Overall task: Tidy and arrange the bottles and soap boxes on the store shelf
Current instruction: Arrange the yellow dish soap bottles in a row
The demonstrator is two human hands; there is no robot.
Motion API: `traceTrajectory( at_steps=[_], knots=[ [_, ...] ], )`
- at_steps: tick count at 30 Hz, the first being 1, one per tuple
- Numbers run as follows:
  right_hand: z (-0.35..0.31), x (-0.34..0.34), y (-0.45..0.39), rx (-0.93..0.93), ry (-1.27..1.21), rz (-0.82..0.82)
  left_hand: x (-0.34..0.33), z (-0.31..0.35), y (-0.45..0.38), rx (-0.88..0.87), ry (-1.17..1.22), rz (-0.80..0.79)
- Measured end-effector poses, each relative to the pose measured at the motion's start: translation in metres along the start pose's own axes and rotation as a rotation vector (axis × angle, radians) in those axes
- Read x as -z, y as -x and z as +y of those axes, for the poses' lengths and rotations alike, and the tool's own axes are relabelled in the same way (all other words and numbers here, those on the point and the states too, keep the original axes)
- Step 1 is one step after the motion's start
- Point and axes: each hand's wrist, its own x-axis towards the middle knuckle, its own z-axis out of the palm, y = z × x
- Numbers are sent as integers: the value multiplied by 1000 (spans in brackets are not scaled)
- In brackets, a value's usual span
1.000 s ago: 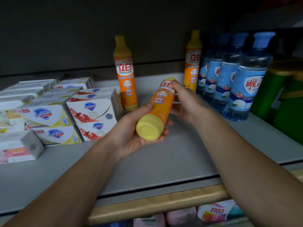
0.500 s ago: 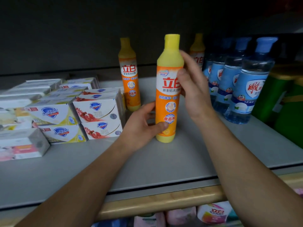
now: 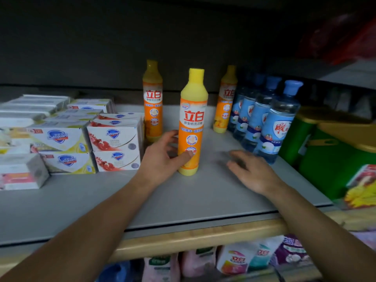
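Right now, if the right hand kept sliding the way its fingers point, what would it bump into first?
Probably the front orange bottle. The right hand, open and low over the shelf, points leftward and slightly back, with bare shelf between. Depth is unclear, so it might pass just behind the bottle instead.

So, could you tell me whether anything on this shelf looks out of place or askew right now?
Nothing is tipped, spilled or damaged. The one oddity: the front orange bottle, gripped by the left hand, stands alone well ahead of the two orange bottles at the back, out of line.
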Motion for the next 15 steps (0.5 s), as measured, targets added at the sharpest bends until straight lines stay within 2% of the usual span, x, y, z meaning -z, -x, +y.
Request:
traceTrajectory(
  at_steps=[3, 11, 15],
  knots=[
    [21, 1, 19, 6, 209, -68, -5, 4, 4, -28, -48, 45],
    [22, -4, 20, 18, 253, -17, -25, 3, -7, -26, -198, 70],
    [23, -5, 18, 31, 267, -17, -56, 7, -35, -3, -217, 59]
  ],
)
